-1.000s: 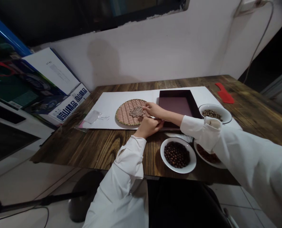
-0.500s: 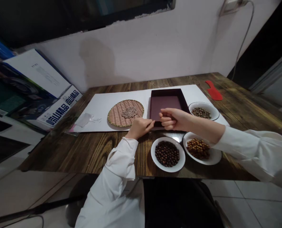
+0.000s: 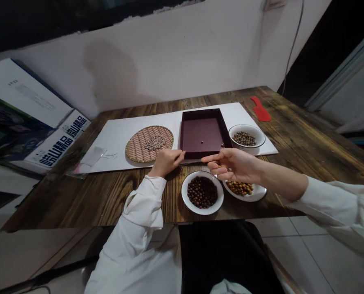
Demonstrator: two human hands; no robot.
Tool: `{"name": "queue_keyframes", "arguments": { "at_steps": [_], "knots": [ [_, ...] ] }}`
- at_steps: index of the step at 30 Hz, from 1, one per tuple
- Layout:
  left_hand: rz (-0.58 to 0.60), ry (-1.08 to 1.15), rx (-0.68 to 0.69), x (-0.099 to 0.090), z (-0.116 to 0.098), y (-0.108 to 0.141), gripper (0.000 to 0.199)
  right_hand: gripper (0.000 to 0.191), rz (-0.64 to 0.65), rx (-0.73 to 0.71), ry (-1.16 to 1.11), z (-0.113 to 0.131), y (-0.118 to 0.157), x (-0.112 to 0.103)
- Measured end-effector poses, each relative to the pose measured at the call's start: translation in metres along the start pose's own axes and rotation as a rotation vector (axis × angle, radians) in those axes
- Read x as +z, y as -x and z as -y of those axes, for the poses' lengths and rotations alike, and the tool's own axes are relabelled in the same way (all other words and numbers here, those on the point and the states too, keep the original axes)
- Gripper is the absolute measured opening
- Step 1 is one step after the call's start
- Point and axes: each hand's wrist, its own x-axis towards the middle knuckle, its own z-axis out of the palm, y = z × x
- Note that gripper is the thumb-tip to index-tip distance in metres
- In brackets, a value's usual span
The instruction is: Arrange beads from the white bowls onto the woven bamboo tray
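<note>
My left hand (image 3: 167, 162) is closed, its thumb and fingertips pinched at the near left corner of a shallow dark maroon box (image 3: 200, 127). A few small beads lie in the box, one small bead (image 3: 202, 142) near the middle front. My right hand (image 3: 235, 165) hovers in front of the box, palm turned partly up, index finger stretched left and the other fingers curled; what they hold is hard to see. Below it sits a white bowl of yellow-brown beads (image 3: 240, 188), partly covered by the hand. Left of that stands a white bowl of dark brown beads (image 3: 202, 192).
A round woven mat (image 3: 135, 149) with pale beads lies on a white board (image 3: 114, 132). Right of the box is a bowl of greenish-brown beads (image 3: 244, 139). A red scoop (image 3: 260, 110) lies behind it. Printed cartons (image 3: 51, 149) stand at the left.
My right hand has drawn back from over the box toward the bowls, its index finger now extended. Beads now show in the box. The whole view has shifted; my left hand stays at the corner.
</note>
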Motion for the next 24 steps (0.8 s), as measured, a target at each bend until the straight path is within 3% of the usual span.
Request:
{"name": "queue_keyframes", "arguments": {
  "at_steps": [8,17,24],
  "knots": [
    [-0.018,0.002,0.007,0.001,0.000,0.001,0.047,0.035,-0.008,0.015,-0.037,-0.007,0.010,0.006],
    [-0.003,0.005,-0.001,0.002,0.002,0.002,0.047,0.059,0.080,0.045,-0.176,0.000,0.005,-0.010],
    [-0.014,-0.028,0.030,-0.001,-0.001,0.001,0.046,0.048,0.131,0.054,-0.164,0.005,-0.002,-0.021]
  ]
}}
